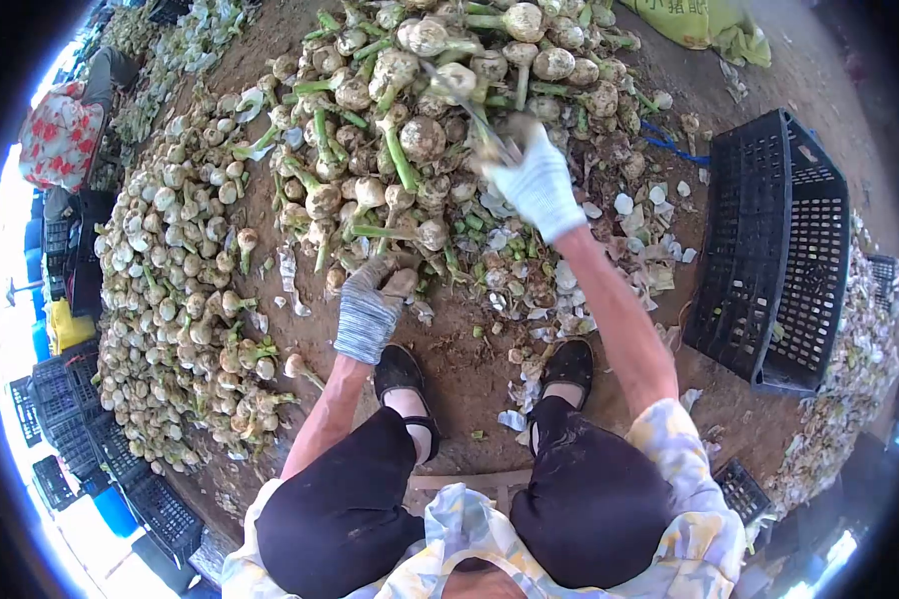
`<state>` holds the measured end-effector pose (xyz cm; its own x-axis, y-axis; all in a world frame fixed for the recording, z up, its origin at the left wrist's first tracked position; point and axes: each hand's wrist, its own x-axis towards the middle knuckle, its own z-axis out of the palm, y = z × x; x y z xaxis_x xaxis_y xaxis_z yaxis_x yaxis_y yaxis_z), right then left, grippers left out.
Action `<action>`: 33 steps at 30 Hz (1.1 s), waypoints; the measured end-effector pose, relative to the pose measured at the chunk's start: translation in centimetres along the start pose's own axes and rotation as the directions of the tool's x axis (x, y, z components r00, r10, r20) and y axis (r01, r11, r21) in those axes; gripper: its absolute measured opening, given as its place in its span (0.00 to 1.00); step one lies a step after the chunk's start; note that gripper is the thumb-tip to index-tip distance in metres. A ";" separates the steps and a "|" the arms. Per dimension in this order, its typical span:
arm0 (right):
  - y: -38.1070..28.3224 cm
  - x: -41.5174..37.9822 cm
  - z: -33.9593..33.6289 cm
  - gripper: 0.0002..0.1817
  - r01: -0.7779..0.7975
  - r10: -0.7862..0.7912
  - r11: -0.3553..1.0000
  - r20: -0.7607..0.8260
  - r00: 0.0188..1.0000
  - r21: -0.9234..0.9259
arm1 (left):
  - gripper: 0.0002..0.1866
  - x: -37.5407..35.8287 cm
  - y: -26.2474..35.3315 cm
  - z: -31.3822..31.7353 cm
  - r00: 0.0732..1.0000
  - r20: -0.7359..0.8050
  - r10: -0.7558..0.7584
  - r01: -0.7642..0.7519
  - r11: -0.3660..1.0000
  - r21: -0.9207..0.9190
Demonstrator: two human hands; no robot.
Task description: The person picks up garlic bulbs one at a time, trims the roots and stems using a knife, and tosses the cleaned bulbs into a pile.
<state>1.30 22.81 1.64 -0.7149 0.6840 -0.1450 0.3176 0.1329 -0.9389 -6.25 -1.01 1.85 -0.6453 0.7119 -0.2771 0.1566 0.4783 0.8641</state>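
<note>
I sit over a dirt floor with a big heap of garlic bulbs with green stalks (420, 110) in front of my feet. My right hand (534, 180), in a white glove, grips a pair of metal shears (474, 110) whose blades reach into the heap next to a bulb (456, 78). My left hand (370, 304), in a grey knitted glove, is closed on a garlic bulb (402, 283) at the near edge of the heap. Cut stalk ends and white skins (569, 280) litter the ground below my right hand.
A second long heap of trimmed garlic (175, 290) runs down the left. A black plastic crate (779, 250) lies tipped at the right, with more garlic beyond it. Stacked dark crates (80, 449) stand at lower left. Another person in red-flowered clothing (60, 135) is at far left.
</note>
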 end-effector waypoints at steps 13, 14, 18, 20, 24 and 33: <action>1.6 -13.8 -1.5 0.19 0.358 -0.324 0.869 0.153 0.934 -0.341 | 0.17 0.4 -4.0 5.1 0.981 0.168 0.101 -0.031 0.927 -0.375; 0.9 -14.2 -1.8 0.20 0.390 -0.313 0.763 0.235 0.920 -0.515 | 0.17 0.2 -3.8 5.2 0.981 0.169 0.094 -0.025 0.928 -0.373; 1.1 -14.4 -1.6 0.20 0.419 -0.360 0.698 0.221 0.906 -0.580 | 0.12 -0.1 -3.4 6.0 0.948 0.172 0.269 -0.302 0.928 0.218; 0.8 -14.6 -1.8 0.18 0.435 -0.323 0.643 0.292 0.900 -0.630 | 0.13 -0.5 -7.5 7.0 0.962 0.057 0.268 -0.255 0.951 -0.173; 0.8 -14.5 -1.3 0.20 0.454 -0.256 0.604 0.380 0.889 -0.655 | 0.16 -1.4 -1.5 6.9 0.949 0.077 0.306 -0.282 0.931 -0.234; 1.7 -14.4 0.2 0.20 0.510 -0.387 0.538 0.342 0.857 -0.671 | 0.18 -1.4 -2.5 6.8 0.965 0.097 0.243 -0.150 0.819 -0.554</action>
<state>12.00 12.98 2.10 -0.9480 0.2894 0.1322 0.2239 0.9019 -0.3693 -0.65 0.27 -2.80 -0.5123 0.8532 -0.0983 -0.1893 -0.0005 0.9819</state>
